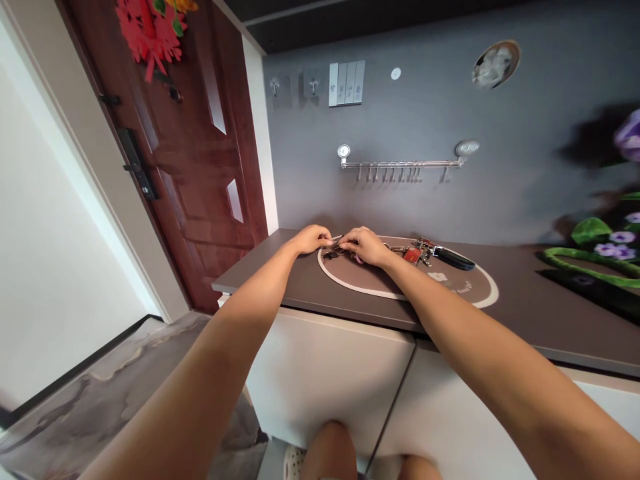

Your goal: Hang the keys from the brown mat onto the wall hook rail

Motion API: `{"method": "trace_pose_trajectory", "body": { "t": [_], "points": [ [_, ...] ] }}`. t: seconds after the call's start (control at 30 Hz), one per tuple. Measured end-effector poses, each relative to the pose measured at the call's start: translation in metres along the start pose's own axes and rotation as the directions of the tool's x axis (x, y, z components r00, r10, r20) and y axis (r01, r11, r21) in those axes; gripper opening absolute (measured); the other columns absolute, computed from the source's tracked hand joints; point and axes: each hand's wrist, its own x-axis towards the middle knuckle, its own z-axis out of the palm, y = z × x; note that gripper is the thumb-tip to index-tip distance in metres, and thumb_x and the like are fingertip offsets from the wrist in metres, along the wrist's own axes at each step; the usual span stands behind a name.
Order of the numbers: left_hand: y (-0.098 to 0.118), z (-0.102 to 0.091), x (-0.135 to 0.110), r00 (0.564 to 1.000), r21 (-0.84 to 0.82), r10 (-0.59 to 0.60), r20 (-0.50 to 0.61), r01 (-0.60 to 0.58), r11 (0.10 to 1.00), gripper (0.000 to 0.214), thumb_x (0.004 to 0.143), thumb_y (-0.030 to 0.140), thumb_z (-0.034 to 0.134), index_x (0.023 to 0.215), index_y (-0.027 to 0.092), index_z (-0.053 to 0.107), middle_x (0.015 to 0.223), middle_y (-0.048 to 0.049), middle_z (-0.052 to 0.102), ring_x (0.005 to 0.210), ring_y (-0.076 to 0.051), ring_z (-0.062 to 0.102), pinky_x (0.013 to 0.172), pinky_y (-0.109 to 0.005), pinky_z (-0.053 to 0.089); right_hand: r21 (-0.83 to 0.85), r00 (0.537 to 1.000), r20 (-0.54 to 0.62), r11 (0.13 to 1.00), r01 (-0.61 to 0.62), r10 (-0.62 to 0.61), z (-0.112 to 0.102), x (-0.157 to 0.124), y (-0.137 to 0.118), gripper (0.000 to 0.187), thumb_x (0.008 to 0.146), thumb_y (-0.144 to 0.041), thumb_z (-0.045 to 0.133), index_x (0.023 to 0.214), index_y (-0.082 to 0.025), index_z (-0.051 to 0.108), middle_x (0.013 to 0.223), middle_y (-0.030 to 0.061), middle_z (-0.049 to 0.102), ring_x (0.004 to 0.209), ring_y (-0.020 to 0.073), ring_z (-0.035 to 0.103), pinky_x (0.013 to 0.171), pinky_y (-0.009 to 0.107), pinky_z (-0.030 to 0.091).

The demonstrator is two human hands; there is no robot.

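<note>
My left hand [313, 239] is closed in a pinch at the back left rim of an oval brown mat [370, 283] with a pale border. Close beside it, my right hand [366, 245] reaches over the mat, its fingertips pressed together. Something small and thin shows between the two hands, too small to name. Under the fingers lie small dark metallic pieces [330, 254], perhaps keys. To the right of my right hand are a chain, a red tag [413, 255] and metal clasps. A black strap [454, 259] with a metal buckle lies beyond them.
A clear rail [405, 164] with several hooks is fixed to the grey wall above the counter [520, 293]. Purple artificial flowers [623, 251] and a long black object [595, 293] are at the right. White cabinet doors [330, 373] stand below; a dark red door [200, 167] is left.
</note>
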Motion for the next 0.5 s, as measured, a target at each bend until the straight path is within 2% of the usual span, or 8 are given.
{"method": "trace_pose_trajectory", "body": {
  "t": [0.1,0.23,0.37,0.5],
  "points": [
    [-0.005,0.001,0.0,1.0,0.02,-0.007,-0.008,0.008,1.0,0.018,0.07,0.029,0.054,0.072,0.014,0.064,0.063,0.0001,0.058,0.057,-0.01,0.046,0.058,-0.023,0.033,-0.041,0.998,0.068,0.999,0.008,-0.005,0.002,0.001,0.001,0.015,0.075,-0.03,0.057,0.081,-0.025,0.069,0.077,0.0027,0.065,0.074,0.0148,0.054,0.08,0.03,0.032],
    [-0.008,0.003,0.001,0.998,0.021,0.011,-0.055,-0.01,1.0,0.016,0.07,0.028,0.054,0.071,0.015,0.063,0.063,0.0003,0.058,0.058,-0.01,0.046,0.058,-0.023,0.033,-0.075,0.991,0.131,0.997,0.005,0.005,0.006,0.0,0.001,0.018,0.072,-0.031,0.059,0.088,-0.031,0.068,0.092,0.0018,0.065,0.087,0.0182,0.052,0.082,0.032,0.029],
    [-0.007,0.003,0.001,0.997,0.03,0.022,-0.068,-0.02,0.999,0.015,0.07,0.026,0.053,0.07,0.015,0.063,0.063,-0.0001,0.058,0.057,-0.011,0.046,0.058,-0.023,0.033,-0.103,0.989,0.14,0.994,-0.027,0.041,0.012,0.0,0.001,0.019,0.07,-0.034,0.061,0.088,-0.033,0.068,0.1,0.0015,0.064,0.095,0.0231,0.046,0.08,0.035,0.029],
    [-0.006,0.004,0.001,0.995,0.015,0.037,-0.088,-0.035,0.999,0.014,0.069,0.025,0.054,0.068,0.015,0.063,0.061,0.0003,0.058,0.057,-0.011,0.045,0.058,-0.023,0.032,-0.094,0.993,0.113,0.995,-0.034,0.045,0.013,0.0,0.001,0.018,0.068,-0.037,0.063,0.083,-0.03,0.068,0.096,0.003,0.065,0.094,0.024,0.045,0.079,0.036,0.029]
  ]
}}
